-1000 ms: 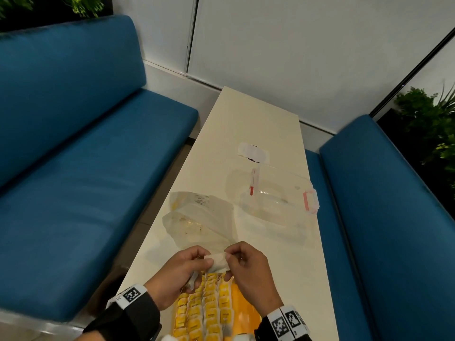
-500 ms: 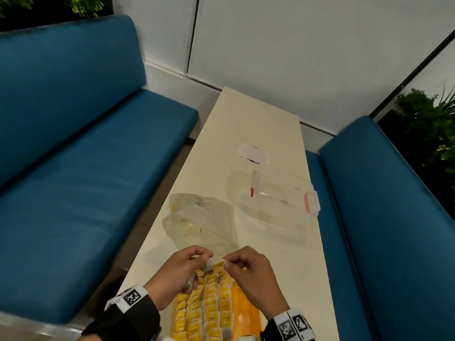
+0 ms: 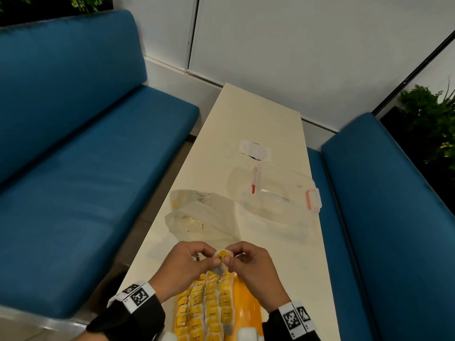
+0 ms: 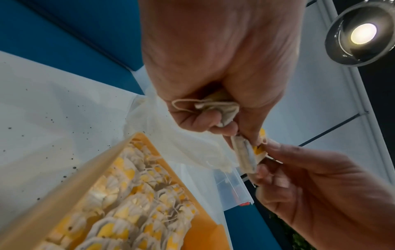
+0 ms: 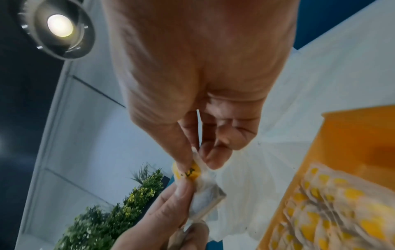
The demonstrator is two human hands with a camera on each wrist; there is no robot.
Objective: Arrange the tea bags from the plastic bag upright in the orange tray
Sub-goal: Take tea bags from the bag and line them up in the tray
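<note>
While rows of paper tea bags (image 3: 209,306) with yellow tags stand upright and packed together in the orange tray (image 3: 248,306) at the table's near edge, both hands hold one more bag just above the tray's far end. The tray is smooth, rigid plastic with straight walls; its right strip is bare. The left hand (image 3: 183,269) and the right hand (image 3: 251,269) meet fingertip to fingertip, each pinching the held tea bag (image 3: 222,258) between thumb and forefinger, the remaining fingers curled in. From the head view this bag is a small pale pouch with its yellow tag facing up and a thin string across it. The left wrist view adds that its long axis runs roughly up and down, tag end uppermost, lower end toward the tray, and that the left hand's curled fingers also grip a second, crumpled tea bag (image 4: 220,108) with a looped string against the palm, hidden from the head camera. The right wrist view shows the pouch's flat, folded lower edge and dark print on the tag.

Beyond the hands lies the crinkled clear plastic bag (image 3: 202,215), toward the table's (image 3: 258,114) left edge. Farther, near the right edge, a clear rounded lid (image 3: 275,195) with red clips lies. Behind it is a white paper scrap (image 3: 254,152).
</note>
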